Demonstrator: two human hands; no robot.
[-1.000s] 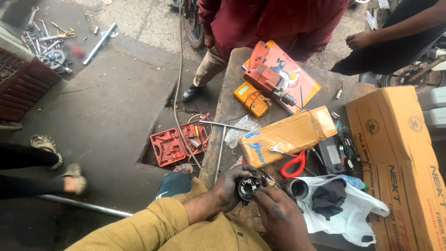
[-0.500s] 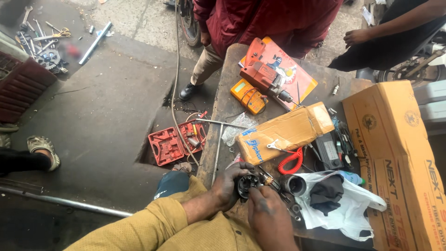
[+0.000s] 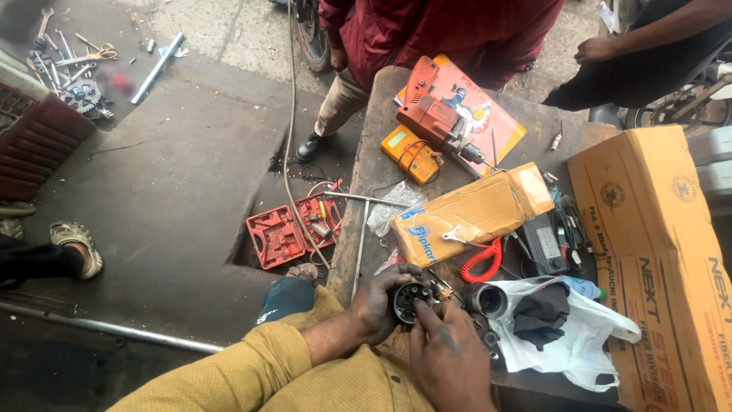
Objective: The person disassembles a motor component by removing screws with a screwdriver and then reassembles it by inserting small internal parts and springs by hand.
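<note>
My left hand [image 3: 379, 304] cups a small round black motor part [image 3: 410, 299] at the near edge of the wooden workbench [image 3: 377, 160]. My right hand [image 3: 447, 355] sits just below it, with a finger pressed onto the part's face. Both arms wear mustard-yellow sleeves [image 3: 252, 378]. A short metal cylinder [image 3: 488, 300] lies on the bench just right of my hands. The inside of the black part is too small to make out.
On the bench lie a tape-wrapped cardboard parcel [image 3: 473, 214], an orange drill [image 3: 436, 122], a yellow meter [image 3: 412, 155], a red coiled cable [image 3: 483, 259], a white plastic bag [image 3: 579, 336] and a big cardboard box [image 3: 659, 252]. A red tool case [image 3: 293, 229] lies open on the floor. A person in maroon [image 3: 450, 30] stands opposite.
My view has shifted slightly. My right hand has moved a little closer over the black part, while the left keeps holding it.
</note>
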